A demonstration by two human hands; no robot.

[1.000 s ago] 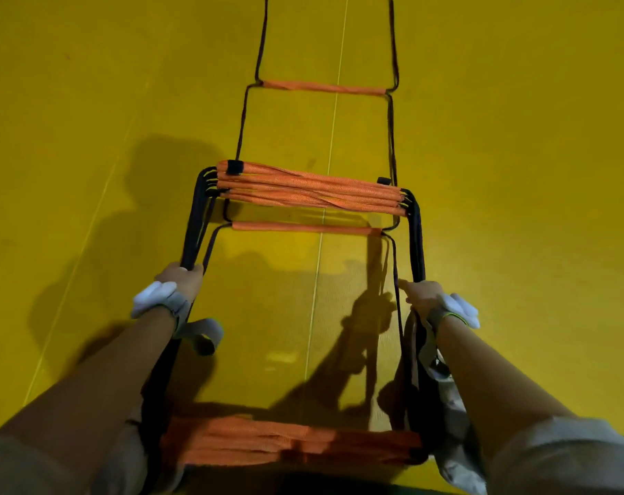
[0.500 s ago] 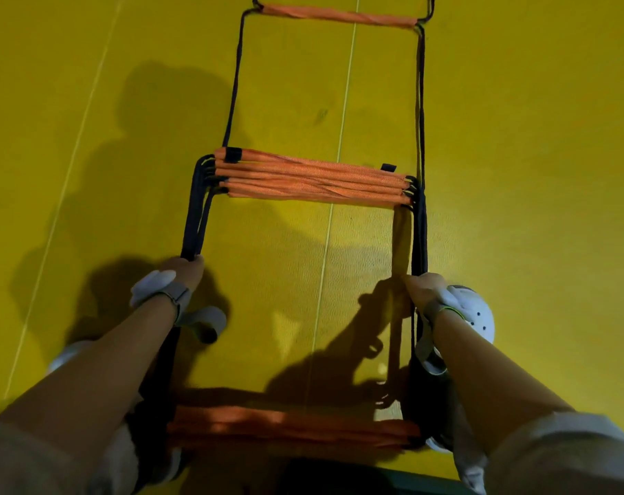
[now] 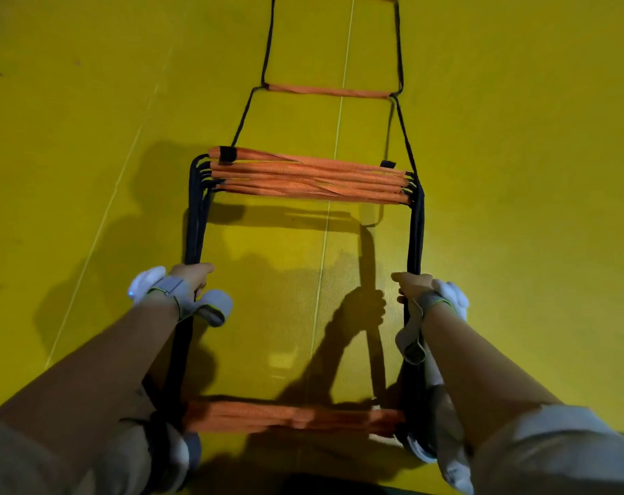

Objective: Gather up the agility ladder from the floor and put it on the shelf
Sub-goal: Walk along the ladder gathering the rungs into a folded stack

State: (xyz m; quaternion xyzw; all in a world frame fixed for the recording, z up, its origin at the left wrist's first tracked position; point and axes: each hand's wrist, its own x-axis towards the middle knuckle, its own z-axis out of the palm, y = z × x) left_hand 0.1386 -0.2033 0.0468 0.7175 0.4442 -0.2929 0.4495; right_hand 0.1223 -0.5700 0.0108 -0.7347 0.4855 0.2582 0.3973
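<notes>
Hard light from above and behind throws dark arm shadows on the glossy yellow floor (image 3: pixel 517 173) — edges bowed, near foreground soft.

Orange-runged, black-strapped fabric agility ladder (image 3: pixel 308 175): partly gathered, held above the yellow mat floor (image 3: pixel 89 101). Far bundle of stacked rungs runs crosswise ahead of both hands; near bundle of stacked rungs (image 3: pixel 292 418) runs crosswise close to the body, between the forearms. Left side straps pass through the left hand (image 3: pixel 192 275); right side straps pass through the right hand (image 3: pixel 412 285). Beyond the far bundle, a single flat rung (image 3: pixel 330 91) lies on the floor, joined to it by two straps; the ladder continues onward past the top edge.
</notes>
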